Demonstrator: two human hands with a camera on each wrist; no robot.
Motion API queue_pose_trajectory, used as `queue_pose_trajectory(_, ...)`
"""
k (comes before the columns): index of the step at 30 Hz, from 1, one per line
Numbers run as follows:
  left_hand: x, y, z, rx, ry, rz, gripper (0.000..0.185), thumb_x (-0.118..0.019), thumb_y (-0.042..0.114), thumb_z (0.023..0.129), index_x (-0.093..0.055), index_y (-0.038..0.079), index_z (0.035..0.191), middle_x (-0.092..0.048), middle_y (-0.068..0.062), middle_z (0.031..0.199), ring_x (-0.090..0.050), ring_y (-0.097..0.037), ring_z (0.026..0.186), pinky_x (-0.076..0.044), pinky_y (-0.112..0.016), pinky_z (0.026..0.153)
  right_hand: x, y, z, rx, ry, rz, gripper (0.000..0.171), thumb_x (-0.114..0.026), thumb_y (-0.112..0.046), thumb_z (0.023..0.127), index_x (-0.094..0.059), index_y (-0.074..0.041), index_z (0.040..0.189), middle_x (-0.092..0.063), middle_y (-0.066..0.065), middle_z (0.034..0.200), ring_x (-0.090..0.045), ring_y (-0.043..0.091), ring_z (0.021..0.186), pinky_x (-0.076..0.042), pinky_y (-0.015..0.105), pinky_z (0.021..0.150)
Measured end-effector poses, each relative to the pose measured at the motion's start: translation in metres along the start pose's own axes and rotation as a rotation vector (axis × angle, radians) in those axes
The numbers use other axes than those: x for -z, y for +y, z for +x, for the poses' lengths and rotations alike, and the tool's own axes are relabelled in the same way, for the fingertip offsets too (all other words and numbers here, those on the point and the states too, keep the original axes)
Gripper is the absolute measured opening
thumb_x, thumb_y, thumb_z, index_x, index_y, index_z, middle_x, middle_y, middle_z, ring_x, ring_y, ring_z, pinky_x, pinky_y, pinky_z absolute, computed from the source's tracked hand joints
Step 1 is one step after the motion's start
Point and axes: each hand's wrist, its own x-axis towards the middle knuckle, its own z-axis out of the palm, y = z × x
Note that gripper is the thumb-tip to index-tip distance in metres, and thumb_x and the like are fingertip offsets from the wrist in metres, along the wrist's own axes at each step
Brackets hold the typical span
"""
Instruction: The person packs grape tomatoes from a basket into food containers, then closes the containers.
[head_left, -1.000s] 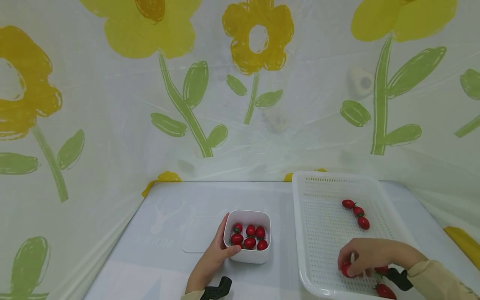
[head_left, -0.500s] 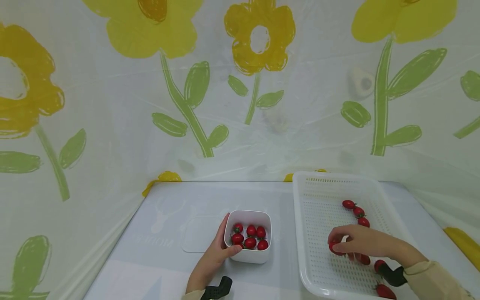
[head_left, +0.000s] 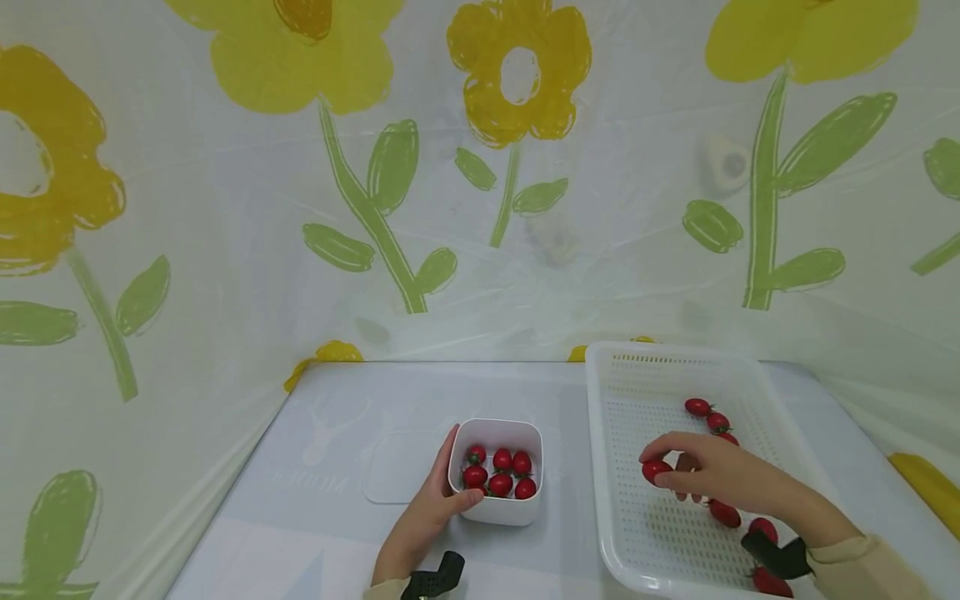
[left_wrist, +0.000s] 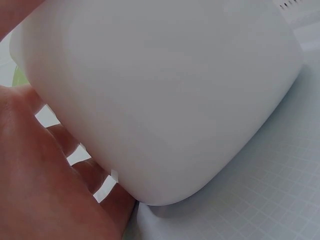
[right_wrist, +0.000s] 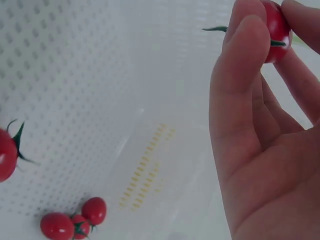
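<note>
Right hand [head_left: 720, 477] pinches a tomato [head_left: 655, 469] over the tray [head_left: 600, 433]; left hand [head_left: 427, 521] grips the box [head_left: 497, 510]. A loose pinch could drop the tomato short of the box.

Table [head_left: 352, 392], bowl [head_left: 497, 508] (white), lid [head_left: 393, 479], tray [head_left: 600, 433]

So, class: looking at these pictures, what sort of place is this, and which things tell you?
Probably a staged tabletop set, not a real kitchen: a flower-printed plastic sheet walls in the table, which carries only a white perforated tray and a small white tub of cherry tomatoes.

The right hand [head_left: 720, 475] hides part of the tray's tomato row [head_left: 716, 421]; the picture's bottom edge crops the nearest tomato [head_left: 771, 583].
</note>
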Motion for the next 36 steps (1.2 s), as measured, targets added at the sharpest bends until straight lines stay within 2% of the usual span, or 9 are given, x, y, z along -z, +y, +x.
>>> queue_pose_trajectory(11, -0.002, 0.002, -0.002, -0.003, 0.006, 0.001, 0.080, -0.062, 0.021, 0.083, -0.009, 0.041, 0.140, -0.013, 0.010, 0.144, -0.010, -0.020, 0.132, -0.013, -0.053, 0.103, -0.011, -0.023, -0.001, 0.007, 0.136, -0.019, 0.024, -0.055, -0.035, 0.087, -0.056, -0.025, 0.109, -0.061, -0.005, 0.083, -0.056, 0.013, 0.072, -0.047, 0.027, 0.057)
queue_pose_trajectory(19, -0.003, 0.002, -0.001, -0.009, 0.011, 0.002, 0.080, -0.062, 0.020, 0.083, -0.010, 0.041, 0.140, -0.013, 0.011, 0.144, -0.009, -0.019, 0.132, -0.011, -0.053, 0.103, -0.015, -0.038, 0.002, 0.086, 0.203, 0.046, 0.024, -0.056, -0.032, 0.087, -0.053, -0.020, 0.108, -0.063, -0.002, 0.082, -0.058, 0.013, 0.071, -0.049, 0.028, 0.060)
queue_pose_trajectory(23, -0.002, 0.002, -0.001, -0.010, 0.011, 0.003, 0.080, -0.062, 0.020, 0.083, -0.010, 0.042, 0.140, -0.012, 0.011, 0.144, -0.008, -0.019, 0.132, -0.011, -0.053, 0.103, -0.020, -0.045, 0.005, 0.089, 0.271, 0.110, 0.029, -0.057, -0.030, 0.087, -0.050, -0.019, 0.113, -0.062, 0.001, 0.086, -0.060, 0.014, 0.073, -0.050, 0.030, 0.062)
queue_pose_trajectory(28, -0.002, 0.000, 0.000, -0.014, 0.005, 0.003, 0.081, -0.062, 0.019, 0.083, -0.009, 0.040, 0.140, -0.013, 0.011, 0.144, -0.008, -0.018, 0.132, -0.011, -0.053, 0.103, -0.024, -0.055, 0.009, 0.053, 0.371, 0.244, 0.037, -0.057, -0.029, 0.087, -0.050, -0.015, 0.120, -0.063, 0.007, 0.090, -0.059, 0.020, 0.072, -0.049, 0.032, 0.067)
queue_pose_trajectory(34, -0.001, 0.000, 0.000, -0.024, 0.004, 0.008, 0.080, -0.061, 0.019, 0.083, -0.009, 0.041, 0.140, -0.014, 0.011, 0.144, -0.010, -0.018, 0.132, -0.012, -0.051, 0.104, -0.032, -0.062, 0.014, 0.044, 0.491, 0.405, 0.034, -0.055, -0.028, 0.088, -0.052, -0.014, 0.119, -0.063, 0.010, 0.095, -0.059, 0.026, 0.075, -0.049, 0.035, 0.070)
queue_pose_trajectory(36, -0.001, 0.000, 0.000, -0.026, 0.003, 0.011, 0.079, -0.061, 0.020, 0.083, -0.010, 0.042, 0.139, -0.014, 0.011, 0.144, -0.010, -0.017, 0.132, -0.012, -0.051, 0.104, -0.036, -0.063, 0.016, 0.068, 0.525, 0.439, 0.034, -0.054, -0.027, 0.089, -0.051, -0.014, 0.120, -0.063, 0.012, 0.097, -0.060, 0.025, 0.079, -0.050, 0.035, 0.069)
